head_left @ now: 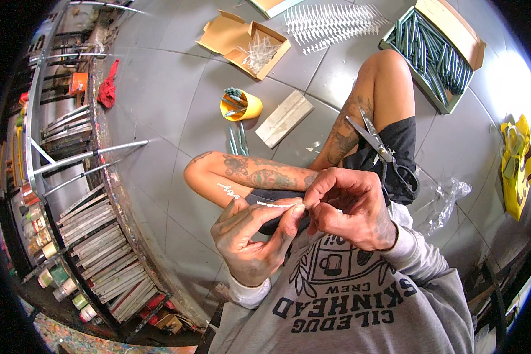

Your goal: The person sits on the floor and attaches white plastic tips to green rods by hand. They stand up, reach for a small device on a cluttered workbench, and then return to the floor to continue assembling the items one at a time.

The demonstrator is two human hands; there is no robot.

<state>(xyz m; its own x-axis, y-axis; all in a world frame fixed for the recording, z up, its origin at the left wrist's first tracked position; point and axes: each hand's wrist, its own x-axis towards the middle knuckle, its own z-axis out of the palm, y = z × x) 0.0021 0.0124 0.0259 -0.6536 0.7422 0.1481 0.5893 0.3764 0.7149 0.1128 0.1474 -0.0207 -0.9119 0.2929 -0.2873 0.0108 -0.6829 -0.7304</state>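
Strip (272,204), clear with white print, lies between the hands, long axis roughly left to right, pinched by thumb and forefinger of the left hand (251,239). Its right end points to the right hand (353,206), narrowly pinched just beside; what that holds is hidden. Scissors (384,153) rest on the shorts (406,138).

Slim white-lettered strip (271,204), seemingly clear

Glare (518,82) whitens the grey tiled floor (159,106) opposite a crowded metal rack (88,157).
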